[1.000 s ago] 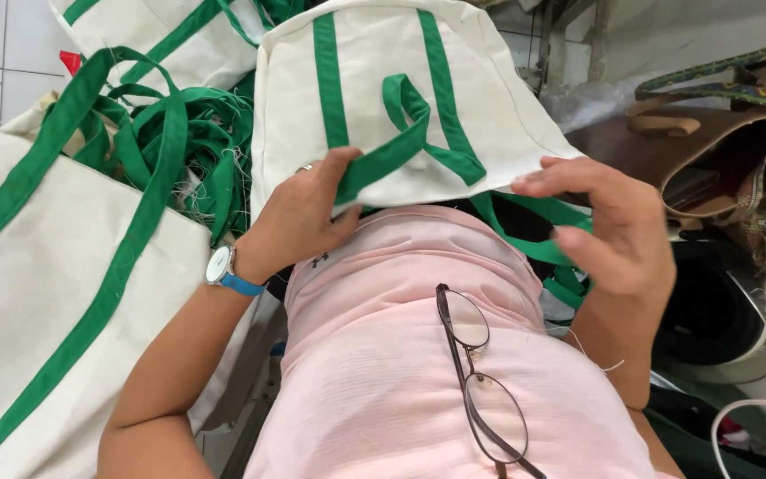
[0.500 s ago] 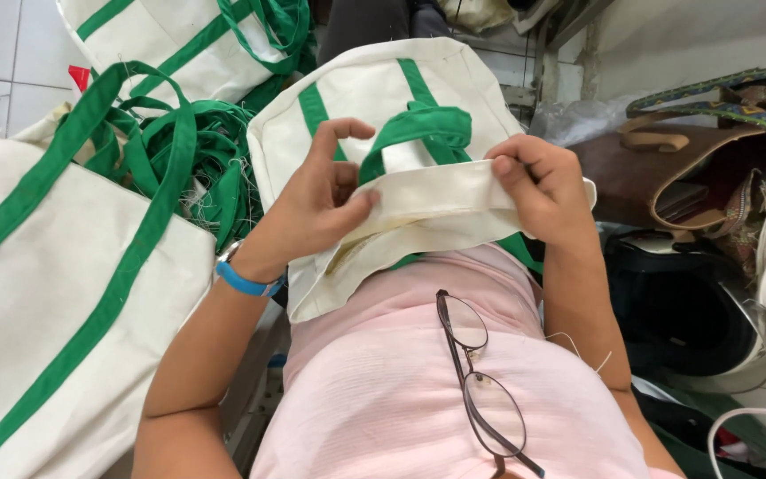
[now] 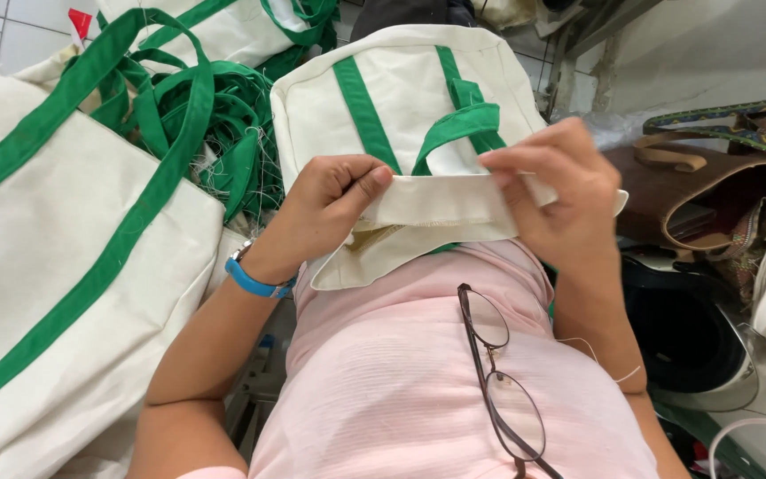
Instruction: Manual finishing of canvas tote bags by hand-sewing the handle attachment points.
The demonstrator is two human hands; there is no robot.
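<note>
A cream canvas tote bag [image 3: 401, 98] with green straps lies in front of me, its near rim folded back into a band [image 3: 436, 202]. My left hand [image 3: 334, 200] pinches the left end of that folded rim between thumb and fingers. My right hand [image 3: 560, 191] grips the right end of the same rim. A green handle loop [image 3: 454, 129] rests on the bag just beyond the fold. A blue wristband [image 3: 254, 279] is on my left wrist. Glasses [image 3: 498, 372] hang from my pink shirt.
More cream bags with green straps are piled at the left [image 3: 55, 266] and at the back [image 3: 214, 27], with loose green straps [image 3: 223, 115] between them. A brown handbag [image 3: 711, 195] and a dark helmet-like object [image 3: 693, 337] sit at the right.
The bag's near rim has been turned back into a folded band. Both hands moved onto its two ends and now pinch it; the bag sits closer to me.
</note>
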